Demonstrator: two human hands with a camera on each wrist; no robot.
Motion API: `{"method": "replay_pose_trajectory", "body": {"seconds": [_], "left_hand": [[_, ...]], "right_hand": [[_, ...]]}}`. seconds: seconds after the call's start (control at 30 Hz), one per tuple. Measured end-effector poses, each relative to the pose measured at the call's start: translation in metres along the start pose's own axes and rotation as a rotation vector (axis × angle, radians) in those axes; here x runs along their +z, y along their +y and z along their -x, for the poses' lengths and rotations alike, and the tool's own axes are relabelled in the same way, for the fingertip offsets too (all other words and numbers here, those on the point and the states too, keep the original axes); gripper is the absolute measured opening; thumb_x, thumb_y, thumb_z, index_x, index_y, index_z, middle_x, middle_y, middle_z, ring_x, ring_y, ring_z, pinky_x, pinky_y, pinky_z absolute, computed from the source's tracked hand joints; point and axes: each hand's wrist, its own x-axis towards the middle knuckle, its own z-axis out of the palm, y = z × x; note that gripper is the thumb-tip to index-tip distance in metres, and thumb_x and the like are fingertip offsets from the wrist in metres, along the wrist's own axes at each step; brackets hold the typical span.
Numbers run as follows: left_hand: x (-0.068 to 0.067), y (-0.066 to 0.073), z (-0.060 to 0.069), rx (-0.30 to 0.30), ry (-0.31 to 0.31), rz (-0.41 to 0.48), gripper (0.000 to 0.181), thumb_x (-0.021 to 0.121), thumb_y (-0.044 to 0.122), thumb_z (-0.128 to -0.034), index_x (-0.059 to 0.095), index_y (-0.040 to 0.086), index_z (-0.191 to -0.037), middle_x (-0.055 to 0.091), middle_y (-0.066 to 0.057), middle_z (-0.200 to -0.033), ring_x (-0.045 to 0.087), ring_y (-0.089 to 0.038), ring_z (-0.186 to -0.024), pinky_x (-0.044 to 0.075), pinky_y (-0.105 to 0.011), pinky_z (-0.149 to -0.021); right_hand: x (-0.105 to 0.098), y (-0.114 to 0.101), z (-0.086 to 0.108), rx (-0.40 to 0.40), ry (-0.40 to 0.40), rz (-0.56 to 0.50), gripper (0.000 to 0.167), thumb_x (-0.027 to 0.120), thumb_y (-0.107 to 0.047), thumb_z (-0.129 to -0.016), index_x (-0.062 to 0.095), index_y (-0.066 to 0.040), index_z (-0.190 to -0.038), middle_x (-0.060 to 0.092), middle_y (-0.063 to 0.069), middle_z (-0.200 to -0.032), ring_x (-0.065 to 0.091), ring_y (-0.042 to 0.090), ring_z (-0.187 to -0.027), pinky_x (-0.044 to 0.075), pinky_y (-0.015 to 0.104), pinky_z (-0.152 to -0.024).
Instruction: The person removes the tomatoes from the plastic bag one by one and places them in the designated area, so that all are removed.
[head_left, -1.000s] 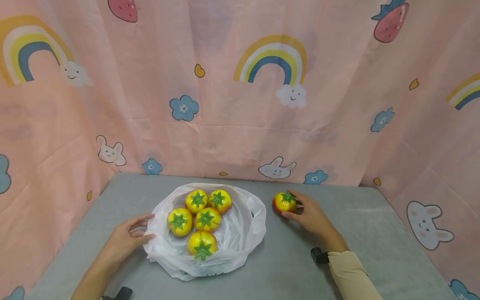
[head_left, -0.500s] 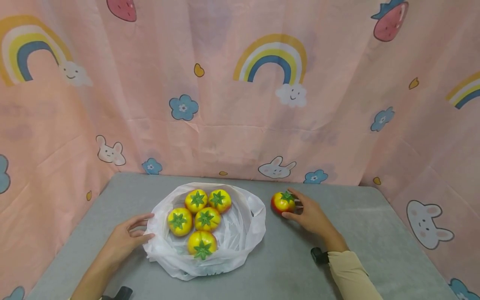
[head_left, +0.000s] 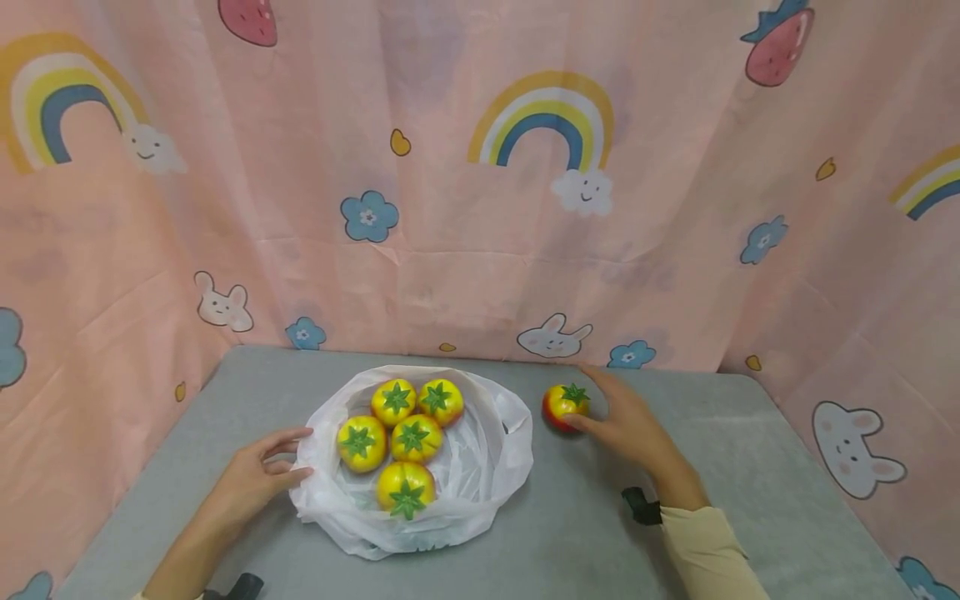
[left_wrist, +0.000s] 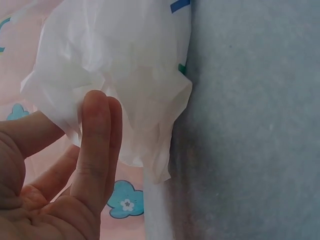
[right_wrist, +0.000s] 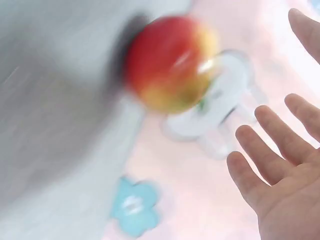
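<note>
Several yellow toy tomatoes with green star-shaped leaves sit in a white plastic bag, its mouth spread wide. At the bag's left rim is my left hand, its thumb and fingers apart and touching the plastic; in the left wrist view the fingers lie against the bag's crumpled side. One more toy tomato, red and yellow, rests on the table right of the bag. Beside it my right hand is spread, thumb in front of the fruit; the right wrist view shows straight fingers apart from the blurred fruit.
A grey cloth-like tabletop lies under everything. Behind it and on both sides hangs a pink curtain printed with rainbows, rabbits and flowers.
My right hand's fingers have opened away from the single toy tomato, which has shifted very slightly left. The left hand and the bag have stayed in place.
</note>
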Motion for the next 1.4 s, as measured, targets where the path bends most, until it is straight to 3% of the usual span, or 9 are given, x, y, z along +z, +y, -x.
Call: {"method": "replay_pose_trajectory", "body": {"seconds": [0.17,0.3,0.63,0.93,1.2,1.4], "left_hand": [[-0.002,0.002,0.001,-0.004,-0.003,-0.015,0.069,0.077,0.022,-0.087,0.046,0.01,-0.147,0.05,-0.024,-0.138,0.063,-0.016,-0.088,0.051,-0.024,-0.07],[-0.002,0.001,0.002,-0.001,-0.009,-0.007,0.069,0.077,0.02,-0.0866,0.046,0.011,-0.147,0.051,-0.023,-0.139,0.062,-0.016,-0.088,0.051,-0.024,-0.07],[-0.001,0.0,0.003,-0.013,-0.014,0.006,0.068,0.076,0.019,-0.0876,0.046,0.01,-0.148,0.05,-0.023,-0.139,0.062,-0.015,-0.085,0.05,-0.023,-0.069],[-0.001,0.002,0.002,-0.042,-0.013,0.009,0.068,0.075,0.015,-0.0871,0.045,0.012,-0.148,0.047,-0.023,-0.141,0.061,-0.014,-0.085,0.05,-0.024,-0.069],[-0.003,-0.001,0.005,-0.011,-0.024,0.044,0.067,0.076,0.013,-0.086,0.047,0.01,-0.147,0.052,-0.023,-0.138,0.063,-0.015,-0.087,0.051,-0.025,-0.071],[-0.004,0.0,0.005,-0.028,-0.024,0.062,0.052,0.062,0.023,-0.0976,0.049,0.012,-0.146,0.049,-0.022,-0.144,0.06,-0.022,-0.113,0.052,-0.029,-0.085]], "right_hand": [[-0.002,-0.039,-0.005,-0.165,0.023,-0.026,0.078,0.079,-0.041,-0.083,0.044,-0.023,-0.15,0.047,0.008,-0.153,0.045,0.036,-0.139,0.038,0.063,-0.109],[0.004,-0.065,-0.016,-0.224,-0.018,-0.022,0.075,0.078,-0.04,-0.084,0.045,-0.025,-0.149,0.047,0.006,-0.153,0.049,0.034,-0.135,0.045,0.059,-0.104],[0.025,-0.106,-0.043,-0.406,-0.067,-0.104,0.062,0.077,-0.029,-0.087,0.053,-0.014,-0.143,0.056,0.006,-0.145,0.051,0.027,-0.136,0.043,0.05,-0.11],[0.05,-0.124,-0.052,-0.408,-0.156,-0.128,0.058,0.076,-0.03,-0.087,0.056,-0.016,-0.14,0.058,0.002,-0.143,0.052,0.025,-0.135,0.043,0.047,-0.111],[0.076,-0.121,-0.06,-0.348,-0.217,-0.137,0.059,0.078,-0.029,-0.086,0.057,-0.017,-0.14,0.056,0.003,-0.145,0.05,0.024,-0.137,0.04,0.045,-0.114],[0.088,-0.118,-0.065,-0.32,-0.218,-0.109,0.061,0.079,-0.029,-0.085,0.056,-0.017,-0.14,0.055,0.005,-0.146,0.05,0.028,-0.137,0.038,0.048,-0.115]]}}
